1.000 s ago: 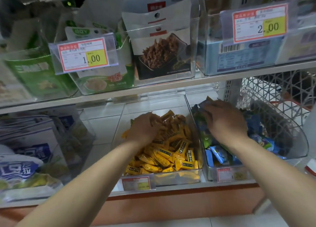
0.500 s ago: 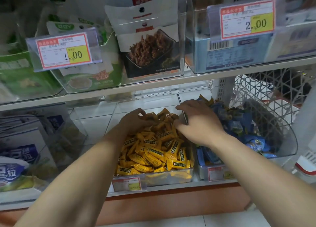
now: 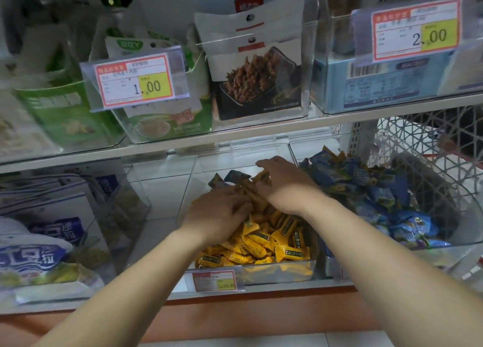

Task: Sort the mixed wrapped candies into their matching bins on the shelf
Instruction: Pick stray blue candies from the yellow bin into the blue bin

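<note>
Down in the clear, straight-walled plastic bin [image 3: 277, 273] on the lower shelf, over a heap of small yellow foil-wrapped candies [image 3: 261, 242] with dark labels: both hands. Left hand [image 3: 217, 216] palm down, fingers curled and sunk among the wrappers. Cannot tell whether pinching one or merely raking. Right hand [image 3: 285, 187] further back, palm down, fingers bent loosely across the rear of the heap, tips hidden. Cannot tell there either.

Just beyond the right hand's fingers, on top of the yellow pile: a dark-blue crimp-ended wrapped candy [image 3: 236, 176] with a yellow patch on it, probably a stray. Likely home: the neighbouring curved clear bin [image 3: 460, 205] to the right, piled with glossy blue wrapped candies [image 3: 379, 192].

Handling, as a judgement: very light, pillow-shaped, crinkly film over a firm centre, and slick enough to slide under a flat push. Best pinched between thumb and forefinger at a crimped end or across the middle, then lifted clear — no scooping, or yellow neighbours may ride along. Loose heap, so expect shifting and burying with any stirring.

Bin walls hard, smooth and see-through; a red-and-yellow paper price tag [image 3: 214, 281] clipped to the front.
</note>
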A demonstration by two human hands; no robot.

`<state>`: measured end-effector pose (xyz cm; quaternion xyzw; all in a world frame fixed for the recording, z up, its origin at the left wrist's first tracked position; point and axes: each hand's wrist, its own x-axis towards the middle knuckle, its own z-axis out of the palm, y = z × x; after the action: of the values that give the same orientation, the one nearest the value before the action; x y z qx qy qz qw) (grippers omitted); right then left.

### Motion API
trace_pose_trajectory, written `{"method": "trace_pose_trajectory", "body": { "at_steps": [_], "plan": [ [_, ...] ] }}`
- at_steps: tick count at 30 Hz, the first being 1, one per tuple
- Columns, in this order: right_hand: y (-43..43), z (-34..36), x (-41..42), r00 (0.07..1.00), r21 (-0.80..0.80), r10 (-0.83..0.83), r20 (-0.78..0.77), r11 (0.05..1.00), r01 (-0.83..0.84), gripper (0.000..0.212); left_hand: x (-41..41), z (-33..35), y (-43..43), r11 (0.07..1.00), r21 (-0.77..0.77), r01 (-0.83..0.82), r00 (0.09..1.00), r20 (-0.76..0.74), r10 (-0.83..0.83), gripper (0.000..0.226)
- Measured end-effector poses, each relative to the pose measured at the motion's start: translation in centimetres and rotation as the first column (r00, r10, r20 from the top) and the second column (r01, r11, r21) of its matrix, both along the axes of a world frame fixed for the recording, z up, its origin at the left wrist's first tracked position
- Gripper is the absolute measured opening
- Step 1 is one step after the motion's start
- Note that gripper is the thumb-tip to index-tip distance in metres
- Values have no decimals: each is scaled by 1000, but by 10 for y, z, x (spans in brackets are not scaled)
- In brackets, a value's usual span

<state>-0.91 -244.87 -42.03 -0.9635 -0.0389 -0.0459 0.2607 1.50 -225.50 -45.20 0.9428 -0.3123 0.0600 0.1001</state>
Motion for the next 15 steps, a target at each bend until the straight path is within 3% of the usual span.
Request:
{"method": "trace_pose_trajectory", "body": {
  "at_steps": [2,6,11,15],
  "plan": [
    [13,-2,6,996,42,60,-72,998,-57,40,-12,2,7,998,33,-57,996,76,55,45],
    [33,-20,6,939,-78,251,-235,958,-275,43,-8,22,19,986,128,-103,991,-75,113,38],
    [28,-39,-1,948,-184,195,-252,952,-245,50,36,39,8,942,-215,-256,957,-198,214,31],
    [23,-46,-6,961,-204,183,-207,953,-225,53,74,20,-31,854,-182,-487,832,-394,390,57]
  ]
}}
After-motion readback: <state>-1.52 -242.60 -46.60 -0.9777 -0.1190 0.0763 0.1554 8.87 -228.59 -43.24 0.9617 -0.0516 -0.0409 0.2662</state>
